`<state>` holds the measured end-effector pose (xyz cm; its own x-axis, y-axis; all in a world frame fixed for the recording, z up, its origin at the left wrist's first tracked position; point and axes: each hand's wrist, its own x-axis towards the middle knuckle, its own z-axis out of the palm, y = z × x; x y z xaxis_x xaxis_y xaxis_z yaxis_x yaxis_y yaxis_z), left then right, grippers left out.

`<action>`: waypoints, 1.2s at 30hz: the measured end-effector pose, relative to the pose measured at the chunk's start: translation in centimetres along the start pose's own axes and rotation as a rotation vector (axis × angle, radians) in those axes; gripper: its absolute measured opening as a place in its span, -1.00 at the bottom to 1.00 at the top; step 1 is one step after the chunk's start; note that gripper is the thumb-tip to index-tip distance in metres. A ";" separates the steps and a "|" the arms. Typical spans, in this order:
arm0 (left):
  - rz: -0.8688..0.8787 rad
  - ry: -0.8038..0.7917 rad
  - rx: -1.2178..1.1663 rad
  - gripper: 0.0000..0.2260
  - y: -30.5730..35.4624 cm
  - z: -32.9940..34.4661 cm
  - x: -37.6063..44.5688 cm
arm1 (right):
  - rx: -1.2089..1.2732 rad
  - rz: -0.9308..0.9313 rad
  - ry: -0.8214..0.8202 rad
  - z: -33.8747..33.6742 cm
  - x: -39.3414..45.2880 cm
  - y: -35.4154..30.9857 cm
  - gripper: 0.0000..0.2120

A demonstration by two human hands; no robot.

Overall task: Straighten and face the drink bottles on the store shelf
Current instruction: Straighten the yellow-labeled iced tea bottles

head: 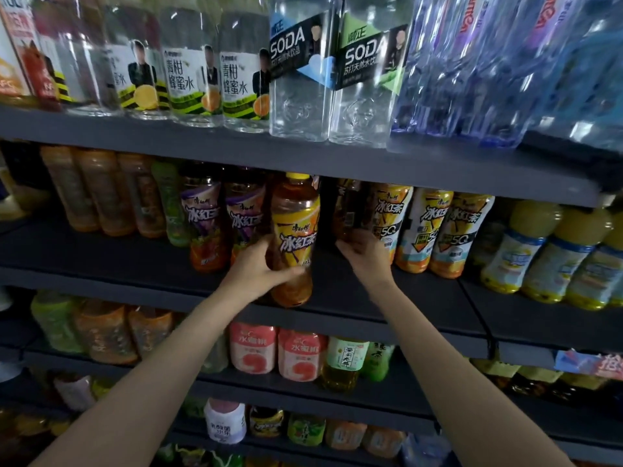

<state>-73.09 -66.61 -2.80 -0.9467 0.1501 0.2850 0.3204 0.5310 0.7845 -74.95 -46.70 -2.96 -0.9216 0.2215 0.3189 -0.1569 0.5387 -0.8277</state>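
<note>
A yellow-capped iced tea bottle [295,230] with a yellow label stands near the front edge of the middle shelf [387,308]. My left hand [259,267] grips its lower half, thumb across the front. To its right, my right hand [365,252] curls round the base of a dark tea bottle [347,210] set further back. Right of that stand three yellow-and-white iced tea bottles [435,227]. Two purple-label tea bottles [205,227] stand left of the held bottle.
Orange and green drink bottles [111,193] fill the left of the middle shelf, yellow juice bottles [553,251] the right. Soda water bottles [303,72] and honey water bottles stand on the shelf above. Peach and green tea bottles [300,355] sit below.
</note>
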 end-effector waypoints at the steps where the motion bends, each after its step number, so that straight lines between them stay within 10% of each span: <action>1: 0.001 -0.007 0.005 -0.43 -0.2 -0.1 0.2 | -0.066 -0.007 0.018 0.6 1.1 0.3 -0.53; 5: 0.002 -0.083 -0.037 -0.50 -0.6 -0.7 0.9 | -0.098 -0.006 0.095 3.5 5.8 0.3 -0.28; 14: 0.028 -0.119 -0.150 -0.53 -1.6 -0.6 1.3 | -0.213 0.274 0.210 7.7 11.3 1.8 -0.41; 28: -0.037 -0.127 -0.127 -0.44 -1.3 -0.5 0.7 | -0.055 0.124 0.249 3.0 -1.6 0.2 -0.28; 36: -0.074 -0.154 -0.043 -0.40 -0.7 -0.7 0.5 | 0.576 0.272 0.086 -0.8 -4.0 -0.9 -0.46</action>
<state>-73.77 -67.50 -2.84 -0.9607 0.2394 0.1407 0.2477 0.5098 0.8239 -70.82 -47.39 -3.11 -0.9272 0.3662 0.0787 -0.1092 -0.0632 -0.9920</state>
